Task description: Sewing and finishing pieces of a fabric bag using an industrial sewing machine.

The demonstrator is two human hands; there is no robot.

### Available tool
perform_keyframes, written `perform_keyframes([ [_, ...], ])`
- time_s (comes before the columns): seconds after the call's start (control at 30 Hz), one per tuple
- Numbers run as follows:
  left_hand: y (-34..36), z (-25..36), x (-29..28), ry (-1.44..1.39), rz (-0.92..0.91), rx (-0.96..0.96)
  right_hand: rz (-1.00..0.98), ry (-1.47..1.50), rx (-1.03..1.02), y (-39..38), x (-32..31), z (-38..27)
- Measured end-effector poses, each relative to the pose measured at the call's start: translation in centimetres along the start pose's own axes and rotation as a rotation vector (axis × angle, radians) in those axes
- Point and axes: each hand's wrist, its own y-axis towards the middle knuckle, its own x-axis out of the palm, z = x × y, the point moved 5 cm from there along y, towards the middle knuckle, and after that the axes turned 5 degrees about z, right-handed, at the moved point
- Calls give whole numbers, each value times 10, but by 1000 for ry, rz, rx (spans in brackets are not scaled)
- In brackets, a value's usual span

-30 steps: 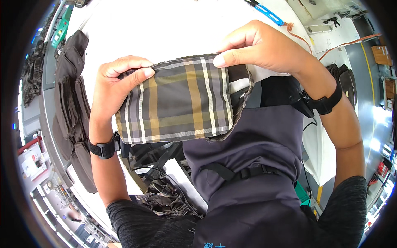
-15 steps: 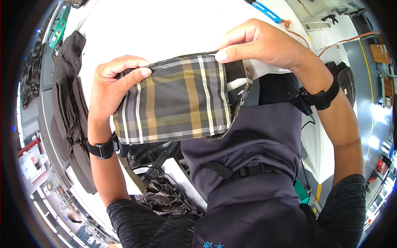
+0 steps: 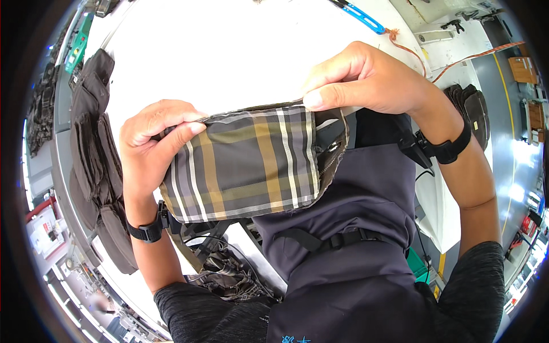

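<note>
A flat sewn fabric pouch [image 3: 246, 166], plaid in grey, olive, tan and white, hangs between my hands over the near edge of the white table. At its upper left corner, my left hand [image 3: 163, 134] pinches the top edge between thumb and fingers. My right hand [image 3: 357, 80] grips the same edge near the upper right corner, thumb in front. Dark fabric with what looks like a zipper shows along the pouch's right side. The fingers behind the cloth are partly hidden.
Dark brown fabric pieces [image 3: 94, 166] lie stacked along the table's left side. Blue thread snips [image 3: 366, 17] with an orange cord lie at the far right of the white table [image 3: 229, 51]. Plaid cloth pieces [image 3: 226, 271] sit below the table edge. More dark pieces [image 3: 473, 111] rest at right.
Both hands have moved down toward me with the pouch, the left a little more than the right. The grip on its top edge stays the same.
</note>
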Motion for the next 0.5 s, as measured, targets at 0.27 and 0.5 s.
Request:
perform_keyframes([
  [0.27, -5, 17, 1, 105, 43, 126, -15, 59, -13, -3, 0, 4],
  [0.5, -16, 28, 1, 209, 94, 183, 142, -76, -185, -17, 16, -17],
])
